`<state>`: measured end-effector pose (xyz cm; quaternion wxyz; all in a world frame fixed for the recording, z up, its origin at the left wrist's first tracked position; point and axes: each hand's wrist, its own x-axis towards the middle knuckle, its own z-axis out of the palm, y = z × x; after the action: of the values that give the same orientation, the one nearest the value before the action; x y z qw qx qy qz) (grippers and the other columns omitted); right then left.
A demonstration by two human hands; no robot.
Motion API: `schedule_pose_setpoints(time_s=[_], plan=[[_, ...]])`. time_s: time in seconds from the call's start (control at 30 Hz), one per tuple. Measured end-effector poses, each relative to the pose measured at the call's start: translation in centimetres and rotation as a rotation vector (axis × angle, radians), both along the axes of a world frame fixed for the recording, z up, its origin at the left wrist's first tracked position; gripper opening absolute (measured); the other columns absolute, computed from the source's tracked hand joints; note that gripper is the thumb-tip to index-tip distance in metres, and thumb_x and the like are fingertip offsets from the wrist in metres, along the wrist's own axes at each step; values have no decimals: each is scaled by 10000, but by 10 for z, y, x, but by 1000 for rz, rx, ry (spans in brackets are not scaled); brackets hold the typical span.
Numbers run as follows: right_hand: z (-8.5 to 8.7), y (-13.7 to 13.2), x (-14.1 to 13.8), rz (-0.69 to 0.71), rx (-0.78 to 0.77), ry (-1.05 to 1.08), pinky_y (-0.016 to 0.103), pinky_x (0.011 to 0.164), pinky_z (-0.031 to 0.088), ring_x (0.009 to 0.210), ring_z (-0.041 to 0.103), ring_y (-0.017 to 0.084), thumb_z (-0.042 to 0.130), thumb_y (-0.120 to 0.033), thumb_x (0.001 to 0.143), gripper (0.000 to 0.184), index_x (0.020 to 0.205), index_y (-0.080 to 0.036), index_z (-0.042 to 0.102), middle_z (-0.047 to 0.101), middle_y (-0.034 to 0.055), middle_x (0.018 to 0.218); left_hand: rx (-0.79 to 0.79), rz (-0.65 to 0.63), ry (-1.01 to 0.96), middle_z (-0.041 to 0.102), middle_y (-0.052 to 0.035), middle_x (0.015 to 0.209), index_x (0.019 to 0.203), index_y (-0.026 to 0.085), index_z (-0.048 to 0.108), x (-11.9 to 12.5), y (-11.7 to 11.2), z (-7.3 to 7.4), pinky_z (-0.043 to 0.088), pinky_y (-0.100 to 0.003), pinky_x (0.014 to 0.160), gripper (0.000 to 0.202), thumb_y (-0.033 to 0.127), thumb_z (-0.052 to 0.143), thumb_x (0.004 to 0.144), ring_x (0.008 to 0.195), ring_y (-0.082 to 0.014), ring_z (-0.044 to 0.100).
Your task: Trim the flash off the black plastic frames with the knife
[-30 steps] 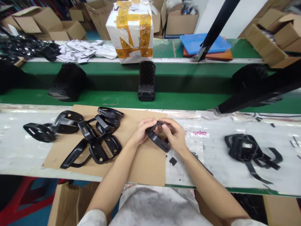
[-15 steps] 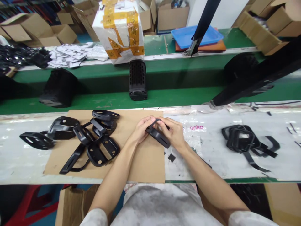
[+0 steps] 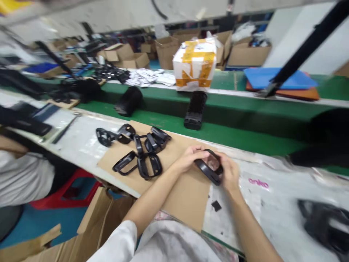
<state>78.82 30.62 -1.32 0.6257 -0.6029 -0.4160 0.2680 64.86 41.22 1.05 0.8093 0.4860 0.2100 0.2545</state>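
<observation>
Both hands hold one black plastic frame (image 3: 208, 171) above the right edge of a cardboard sheet (image 3: 188, 198). My left hand (image 3: 192, 158) is closed on its left end, thumb laid along the top. Around its right side curl the fingers of my right hand (image 3: 229, 169), partly hidden behind the part. The frame is tilted, and its opening shows between the hands. Left of my hands, several similar black plastic frames (image 3: 149, 165) lie loosely heaped on the cardboard.
A small black square piece (image 3: 216, 206) lies right of the cardboard. Blurred black parts (image 3: 324, 222) sit at the far right. Behind the bench stand a taped white box (image 3: 195, 65) and a blue tray (image 3: 280, 78). Another person's sleeve (image 3: 24, 178) shows at left, near a red stool (image 3: 68, 193).
The view has swung left and up, bringing another person into sight. The frame between my hands has been turned so its opening shows more; both hands still hold it.
</observation>
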Motion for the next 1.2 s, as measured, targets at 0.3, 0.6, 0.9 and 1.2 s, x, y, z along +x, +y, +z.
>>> schedule_pose_setpoints(time_s=[0.3, 0.6, 0.9, 1.2], plan=[[-5, 5, 4, -18, -204, -112, 352, 513, 515, 571, 623, 238, 642, -801, 869, 644, 849, -182, 817, 734, 102, 717, 783, 615, 45, 582, -73, 964, 772, 205, 683, -105, 4, 98, 473, -385, 907, 381, 532, 877, 804, 923, -235, 568], [-16, 4, 7, -17, -272, -260, 344, 578, 566, 625, 674, 243, 587, -828, 865, 700, 875, -174, 836, 769, 107, 773, 548, 1546, 1, 671, -32, 986, 873, 203, 650, -315, 69, 59, 522, -301, 939, 474, 607, 870, 759, 962, -178, 641], [-20, 7, 10, -32, -285, -283, 320, 579, 563, 608, 663, 227, 602, -832, 849, 711, 835, -161, 836, 799, 122, 799, 398, 1908, 895, 703, -157, 1222, 1038, 135, 690, -416, 120, -13, 439, -454, 1192, 332, 451, 645, 947, 1294, -327, 622], [-22, 7, 10, -11, -291, -231, 315, 588, 556, 634, 660, 224, 592, -842, 858, 726, 891, -158, 836, 766, 103, 779, 415, 1721, 1103, 512, -267, 1533, 1340, 74, 588, -400, 130, -4, 312, -488, 1294, 524, 190, 676, 837, 1516, -366, 438]])
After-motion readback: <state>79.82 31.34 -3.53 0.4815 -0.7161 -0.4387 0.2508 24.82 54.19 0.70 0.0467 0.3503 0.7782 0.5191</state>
